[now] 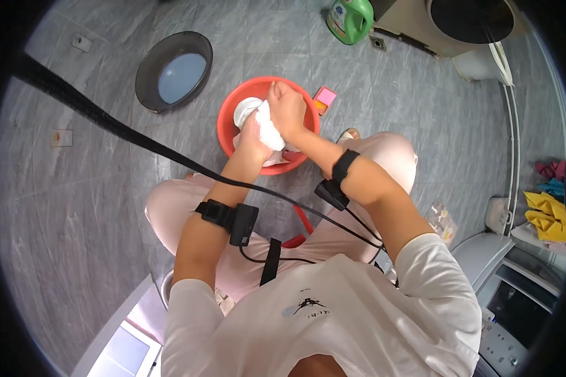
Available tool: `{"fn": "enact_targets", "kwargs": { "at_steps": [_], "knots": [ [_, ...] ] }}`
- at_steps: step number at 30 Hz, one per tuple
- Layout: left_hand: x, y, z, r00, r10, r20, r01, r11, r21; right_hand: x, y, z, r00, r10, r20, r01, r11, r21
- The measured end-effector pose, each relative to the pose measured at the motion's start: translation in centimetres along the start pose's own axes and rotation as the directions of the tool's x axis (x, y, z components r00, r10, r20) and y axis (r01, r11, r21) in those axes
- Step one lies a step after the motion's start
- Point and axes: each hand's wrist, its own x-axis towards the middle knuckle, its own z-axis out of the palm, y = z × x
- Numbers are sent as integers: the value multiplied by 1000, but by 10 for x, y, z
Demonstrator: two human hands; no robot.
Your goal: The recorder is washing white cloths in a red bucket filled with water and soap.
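Observation:
A white cloth (270, 133) is bunched between my two hands over an orange-red basin (224, 129). My left hand (253, 134) is closed on the cloth's left side, its fingers partly hidden by the fabric. Curled into a fist, my right hand (288, 112) grips the cloth from the right. A round white thing (247, 109) sits in the basin beside my left hand; its kind is unclear. More pale fabric (275, 159) lies low in the basin, partly covered by my wrists.
A dark grey basin (146, 76) holding bluish water stands at the far left. A pink and orange block (324, 98) lies right of the red basin. Farther off is a green detergent jug (349, 22). A black cable (188, 164) crosses the view above my left forearm.

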Motion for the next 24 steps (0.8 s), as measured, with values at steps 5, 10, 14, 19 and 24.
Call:
{"fn": "enact_targets", "kwargs": {
  "at_steps": [5,10,14,19,24],
  "knots": [
    [-18,15,2,998,-33,59,28,996,88,-62,-11,12,954,-275,119,274,961,25],
    [4,10,-29,991,-46,122,40,998,50,-32,-6,-2,882,-467,68,458,881,121],
    [0,2,-1,999,-5,53,-2,991,132,0,8,-9,991,28,134,-32,999,25],
    [-16,15,37,957,61,-284,-41,996,77,-14,12,-2,991,120,66,-119,993,-22],
    [-12,20,17,957,135,-257,-107,987,120,-48,-17,-6,890,327,319,-413,874,257]
  ]
}}
